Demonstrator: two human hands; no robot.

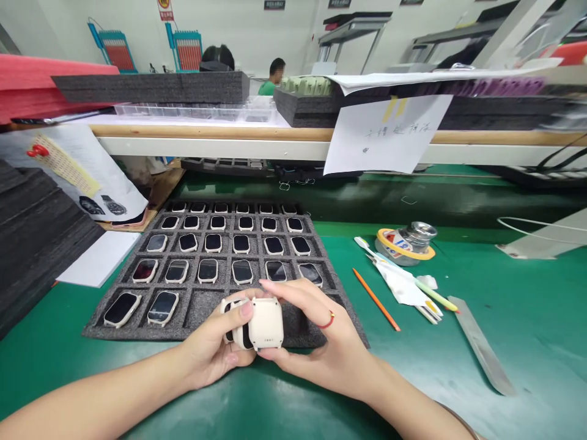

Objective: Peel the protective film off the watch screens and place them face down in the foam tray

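Both hands hold small cream-white smartwatch bodies (259,325) just above the near edge of a dark foam tray (195,305). My left hand (215,348) grips them from the left, thumb on top. My right hand (316,336), with a red ring, closes round them from the right. The tray's pockets hold several watch bodies (208,270) lying screen up; the pockets in the near row under my hands look empty.
On the green mat to the right lie an orange pencil (376,299), white swabs and wipes (403,284), a metal blade (481,345) and a small glass jar (408,241). Black foam stacks (32,238) stand at left. A shelf with a paper note (385,134) runs behind; a person sits far back.
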